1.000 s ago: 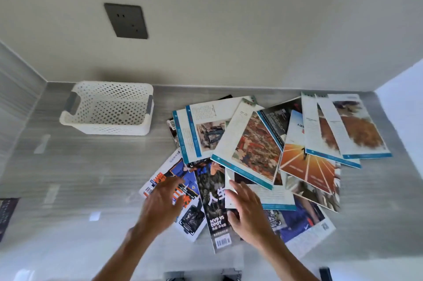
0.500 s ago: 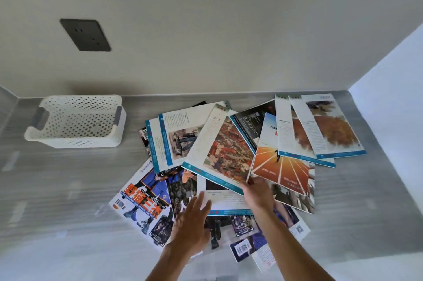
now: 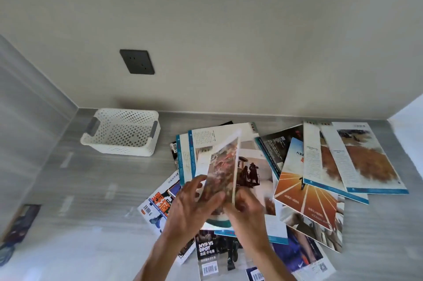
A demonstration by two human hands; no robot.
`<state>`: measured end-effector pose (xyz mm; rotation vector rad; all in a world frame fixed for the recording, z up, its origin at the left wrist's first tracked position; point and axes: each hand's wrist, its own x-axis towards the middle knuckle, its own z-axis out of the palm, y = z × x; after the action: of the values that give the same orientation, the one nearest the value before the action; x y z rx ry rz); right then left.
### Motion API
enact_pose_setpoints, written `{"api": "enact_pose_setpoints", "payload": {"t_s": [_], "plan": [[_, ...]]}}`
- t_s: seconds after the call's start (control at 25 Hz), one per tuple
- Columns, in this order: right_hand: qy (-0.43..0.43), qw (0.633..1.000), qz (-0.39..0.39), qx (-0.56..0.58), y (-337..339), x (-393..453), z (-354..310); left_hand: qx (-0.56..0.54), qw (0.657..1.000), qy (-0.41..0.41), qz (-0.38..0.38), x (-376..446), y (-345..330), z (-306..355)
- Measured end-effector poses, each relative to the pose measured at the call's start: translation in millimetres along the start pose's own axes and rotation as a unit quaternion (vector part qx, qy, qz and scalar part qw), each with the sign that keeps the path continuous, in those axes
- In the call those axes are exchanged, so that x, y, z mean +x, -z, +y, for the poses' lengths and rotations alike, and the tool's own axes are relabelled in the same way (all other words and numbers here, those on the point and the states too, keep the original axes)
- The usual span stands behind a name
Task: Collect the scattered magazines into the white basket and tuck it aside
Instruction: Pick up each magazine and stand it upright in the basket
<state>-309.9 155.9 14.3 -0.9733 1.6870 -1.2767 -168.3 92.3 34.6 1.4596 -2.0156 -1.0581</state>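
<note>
Several magazines lie fanned and overlapping on the grey counter (image 3: 87, 189). A magazine with a crowded painted cover (image 3: 223, 166) is lifted off the pile, tilted up on its edge and blurred. My right hand (image 3: 246, 210) grips its near lower edge. My left hand (image 3: 191, 202) lies against its left side with the fingers spread. The white perforated basket (image 3: 114, 143) with grey handles stands empty at the back left, apart from the pile. An orange-track magazine (image 3: 306, 198) and brown-cover magazines (image 3: 366, 161) lie to the right.
A dark wall socket (image 3: 136, 61) sits above the basket. Walls close the counter at the back, left and right. A dark magazine (image 3: 20, 223) lies at the counter's far left edge. Bare counter stretches between the basket and the pile's left side.
The painted-cover magazine has come up off the pile. My right hand took hold of its lower edge and my left hand moved in against it. The view swung right.
</note>
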Motion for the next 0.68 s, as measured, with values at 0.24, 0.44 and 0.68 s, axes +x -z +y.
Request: {"api": "enact_pose_setpoints", "payload": {"t_s": [0.24, 0.44, 0.68], "plan": [[0.166, 0.950, -0.224, -0.138, -42, -35, -34, -0.313, 0.909, 0.274, -0.009, -18, 62, -6], [0.065, 0.960, -0.262, -0.073, -64, -9, -41, -0.317, 0.926, 0.189, 0.081, -33, 99, -42], [-0.254, 0.930, -0.243, 0.107, -101, 63, -30, -0.427, 0.901, 0.077, -0.034, -17, 194, -97]]}}
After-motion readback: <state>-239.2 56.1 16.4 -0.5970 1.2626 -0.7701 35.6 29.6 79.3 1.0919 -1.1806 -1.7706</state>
